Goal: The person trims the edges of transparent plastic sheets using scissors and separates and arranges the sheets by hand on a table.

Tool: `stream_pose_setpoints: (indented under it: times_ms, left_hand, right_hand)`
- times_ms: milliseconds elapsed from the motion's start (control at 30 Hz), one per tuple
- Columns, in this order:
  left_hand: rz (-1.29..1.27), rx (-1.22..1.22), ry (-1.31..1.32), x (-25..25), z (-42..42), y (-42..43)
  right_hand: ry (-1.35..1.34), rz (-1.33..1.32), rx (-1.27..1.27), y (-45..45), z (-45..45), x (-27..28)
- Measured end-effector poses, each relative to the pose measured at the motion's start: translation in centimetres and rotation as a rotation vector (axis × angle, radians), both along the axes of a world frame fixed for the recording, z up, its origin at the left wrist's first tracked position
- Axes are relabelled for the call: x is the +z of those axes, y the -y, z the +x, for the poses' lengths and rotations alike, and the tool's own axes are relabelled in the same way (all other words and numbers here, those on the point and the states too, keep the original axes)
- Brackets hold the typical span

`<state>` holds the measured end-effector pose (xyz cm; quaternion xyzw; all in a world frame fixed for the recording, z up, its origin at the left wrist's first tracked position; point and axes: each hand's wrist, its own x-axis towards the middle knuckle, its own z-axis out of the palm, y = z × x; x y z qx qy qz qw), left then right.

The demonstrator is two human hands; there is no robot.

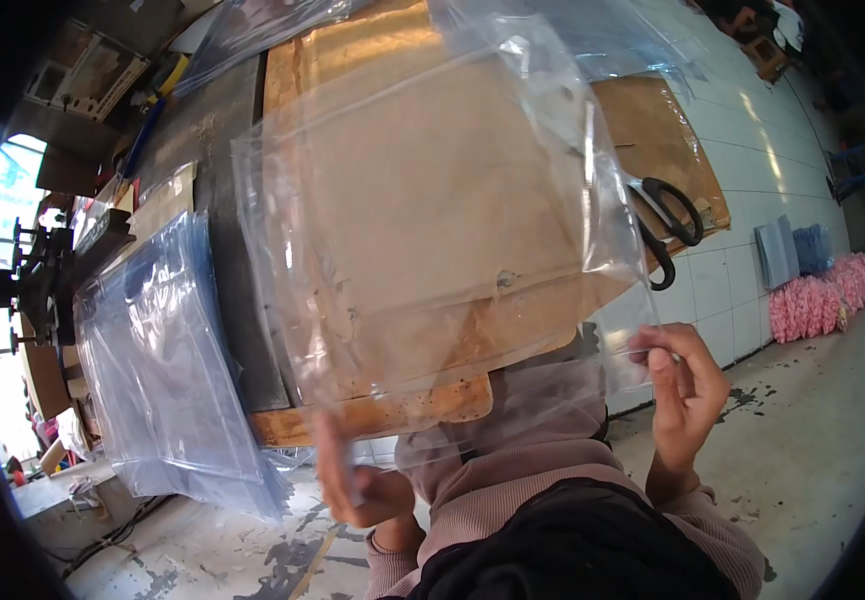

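Observation:
A large clear plastic bag point(432, 230) spreads out in front of me over the brown cardboard point(512, 300) on the worktable. My right hand point(687, 385) pinches its lower right edge between thumb and fingers. At the lower left corner, my left hand point(362, 480) grips the plastic, with the fingers blurred and partly behind the film. Scissors with black handles point(674, 212) lie at the right side of the cardboard, their blades partly under the plastic.
A stack of clear plastic bags point(167, 350) hangs over the table's left side, near a black metal machine part point(52, 270). More plastic sheets point(572, 35) lie at the far end. Pink bundles point(822, 298) and bluish packs point(792, 250) rest on the floor by the right wall.

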<state>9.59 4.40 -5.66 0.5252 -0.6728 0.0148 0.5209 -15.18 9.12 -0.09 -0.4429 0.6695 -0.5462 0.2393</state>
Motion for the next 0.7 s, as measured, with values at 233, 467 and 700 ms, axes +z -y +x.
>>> stream_pose_setpoints:
  times_ms: [233, 467, 700]
  left_hand:
    - [-0.434, 0.352, -0.137, 3.8, 0.9, 3.7]
    - [-0.354, 0.724, 0.133, 6.7, 2.7, 4.5]
    - [-0.075, -0.152, 0.373, 5.2, -3.0, 0.2]
  right_hand:
    - [0.397, 0.040, 0.297, 2.0, -0.4, 0.7]
    - [0.247, 0.219, 0.416, 4.6, 0.6, 0.8]
    - [-0.014, 0.171, 0.374, 5.2, 1.3, 0.0]
